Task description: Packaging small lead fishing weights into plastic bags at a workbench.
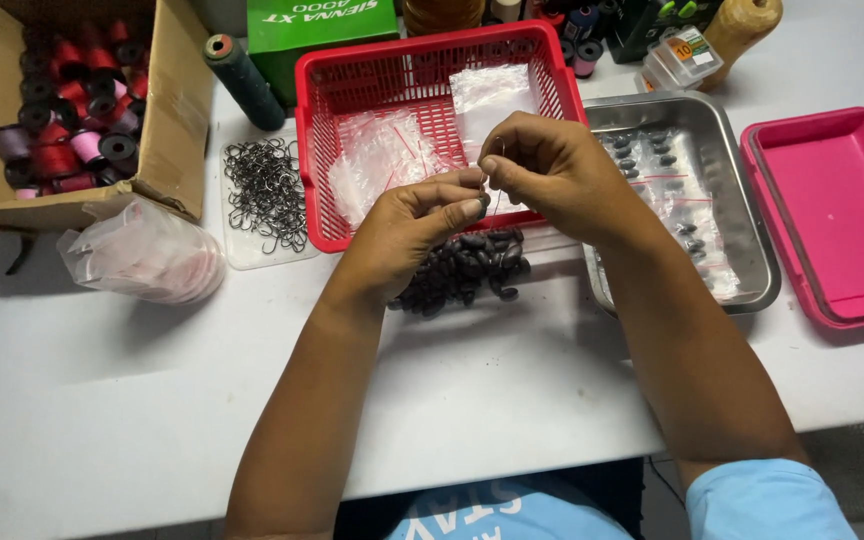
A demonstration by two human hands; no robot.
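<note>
Hands: our left hand point(422, 215) and right hand point(542, 170) meet above the front rim of the red basket point(317, 150), fingertips pressed together on one small dark sinker point(484, 200) and a thin wire hook point(497, 150) that rises from it.
Grip: both hands pinch; we cannot tell which fingers bear the hook.
Sinker pile: dark oval sinkers point(467, 270) lie heaped on the white worktop point(152, 400), just under our hands, near its middle.
Basket: clear plastic bags point(382, 160) lie inside.
Steel tray: we see it point(752, 240) right of the basket, with bagged sinkers in it.
Pink tray: it point(832, 215) sits at the right edge.
Hooks: a heap of wire hooks point(267, 190) lies left of the basket.
Far left corner: a cardboard box point(167, 140) holds thread spools.
</note>
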